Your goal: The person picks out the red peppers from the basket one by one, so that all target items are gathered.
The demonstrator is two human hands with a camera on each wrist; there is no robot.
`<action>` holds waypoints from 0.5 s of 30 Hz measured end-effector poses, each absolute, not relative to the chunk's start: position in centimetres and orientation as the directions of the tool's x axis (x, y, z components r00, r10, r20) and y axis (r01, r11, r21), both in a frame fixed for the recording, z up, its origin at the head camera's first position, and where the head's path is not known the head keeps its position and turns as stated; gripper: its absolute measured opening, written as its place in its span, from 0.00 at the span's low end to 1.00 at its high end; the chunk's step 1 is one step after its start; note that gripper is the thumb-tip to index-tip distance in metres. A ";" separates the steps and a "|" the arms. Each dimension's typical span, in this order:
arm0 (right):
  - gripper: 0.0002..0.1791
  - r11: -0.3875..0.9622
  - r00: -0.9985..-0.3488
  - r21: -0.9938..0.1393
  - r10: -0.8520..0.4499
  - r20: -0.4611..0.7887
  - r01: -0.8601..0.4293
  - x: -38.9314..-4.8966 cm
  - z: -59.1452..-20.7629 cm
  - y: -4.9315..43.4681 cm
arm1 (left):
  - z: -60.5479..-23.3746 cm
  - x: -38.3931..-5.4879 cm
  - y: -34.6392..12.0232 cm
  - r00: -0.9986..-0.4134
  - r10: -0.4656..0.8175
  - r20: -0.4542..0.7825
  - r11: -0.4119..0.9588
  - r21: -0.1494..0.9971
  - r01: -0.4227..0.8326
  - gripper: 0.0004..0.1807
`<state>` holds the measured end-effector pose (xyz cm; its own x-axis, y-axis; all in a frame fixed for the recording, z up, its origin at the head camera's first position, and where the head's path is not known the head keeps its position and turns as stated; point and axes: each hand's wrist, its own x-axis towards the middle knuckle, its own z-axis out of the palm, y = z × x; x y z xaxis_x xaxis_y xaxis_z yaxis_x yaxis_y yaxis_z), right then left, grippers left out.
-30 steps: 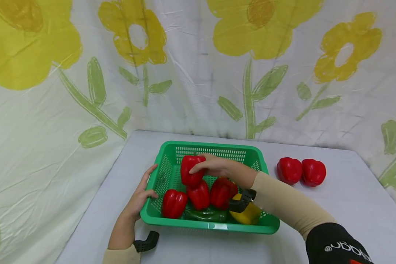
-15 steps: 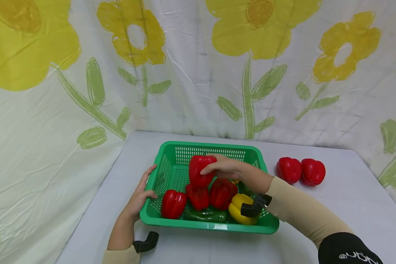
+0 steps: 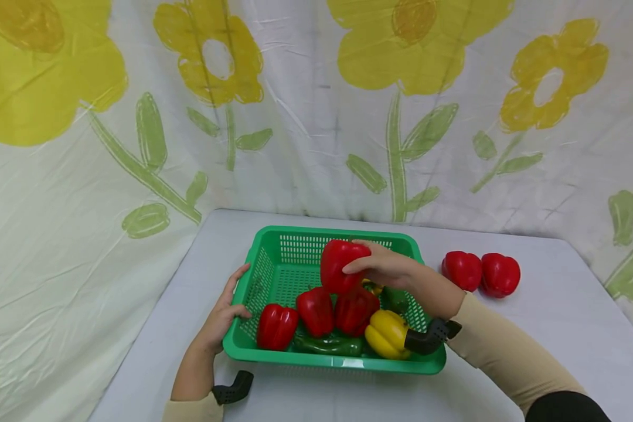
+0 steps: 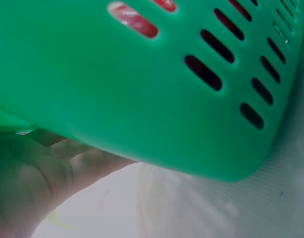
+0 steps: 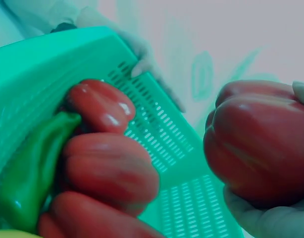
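- right hand (image 3: 387,269) has its fingers curled round a red bell pepper (image 3: 343,265) and holds it in the air above the far half of the green basket (image 3: 337,363), clear of the pile below.
- in the right wrist view the held pepper (image 5: 258,144) fills the right side, cupped from underneath by the palm, with the basket's slotted wall behind it.
- left hand (image 3: 224,313) sits on the basket's left rim, fingers wrapped over the edge and the thumb on the outside; the left wrist view shows the palm (image 4: 28,188) tucked under that green wall, so it looks like a steadying grip.
- in the basket: three red peppers (image 3: 316,310) side by side along the near part, a yellow pepper (image 3: 387,334) at the near right corner, a long green pepper (image 3: 329,344) lying under them along the near wall.
- out on the grey table (image 3: 559,328), well right of the basket, two red peppers (image 3: 480,272) sit touching each other.
- my read: this is the carry stage of sorting reds out, pepper lifted but not yet set down.
- next move, as i judge it, calls for swinging right over the basket's rim without clipping it, and setting down just beside that pair so nothing rolls.
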<state>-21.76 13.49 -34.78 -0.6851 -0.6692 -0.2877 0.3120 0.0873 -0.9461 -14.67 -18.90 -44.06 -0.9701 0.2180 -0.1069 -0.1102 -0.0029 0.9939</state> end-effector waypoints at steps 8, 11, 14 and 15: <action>0.30 0.072 -0.713 -0.955 -0.650 -0.263 0.286 -21.3 -34.3 15.4 | -44.1 -14.7 -18.9 -0.969 0.221 -0.107 -0.008 0.994 -0.112 0.48; 0.30 0.063 -0.729 -0.958 -0.636 -0.255 0.280 -21.0 -34.3 16.1 | -44.0 -14.7 -18.8 -0.970 0.218 -0.109 -0.009 0.993 -0.114 0.48; 0.28 0.064 -0.743 -0.963 -0.624 -0.244 0.263 -20.7 -34.5 17.0 | -44.1 -14.7 -18.8 -0.970 0.217 -0.108 -0.010 0.994 -0.113 0.48; 0.27 0.063 -0.744 -0.964 -0.624 -0.239 0.257 -20.6 -34.6 17.3 | -44.1 -14.7 -18.8 -0.970 0.217 -0.107 -0.011 0.994 -0.112 0.48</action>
